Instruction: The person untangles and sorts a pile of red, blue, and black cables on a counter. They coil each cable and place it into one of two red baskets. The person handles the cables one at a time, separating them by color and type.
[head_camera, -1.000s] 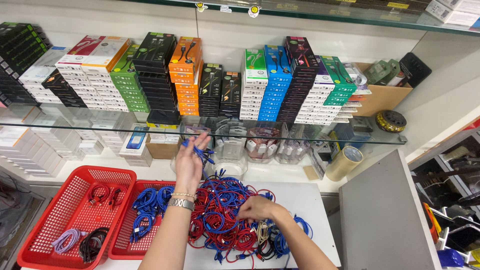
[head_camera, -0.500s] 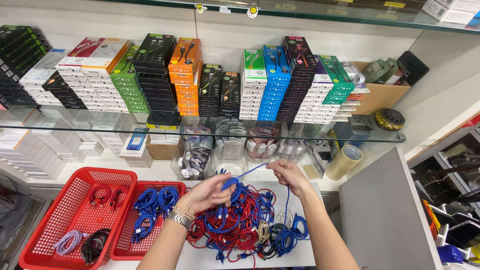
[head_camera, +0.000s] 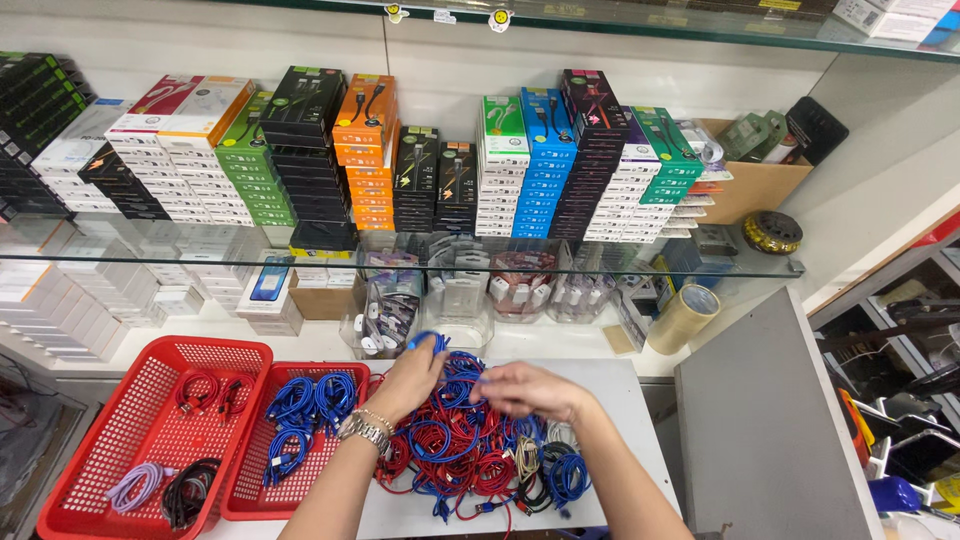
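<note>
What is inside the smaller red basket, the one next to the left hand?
The smaller red basket holds coiled blue cables. The left hand, which grips a blue cable, and its forearm cover the basket's right edge, so anything there is hidden.

Your left hand (head_camera: 408, 378) pinches a blue cable (head_camera: 432, 343) that looks braided, like cloth, matt rather than shiny. The pile of cables (head_camera: 470, 450) beneath your right hand (head_camera: 522, 388) shares that woven look, though blur makes it hard to confirm. The watch (head_camera: 363, 431) is polished metal. The red baskets (head_camera: 150, 440) on the left are glossy moulded plastic. The far shelf (head_camera: 400, 262) is smooth clear glass, and the tape roll (head_camera: 683, 318) on the right looks glossy.
</note>
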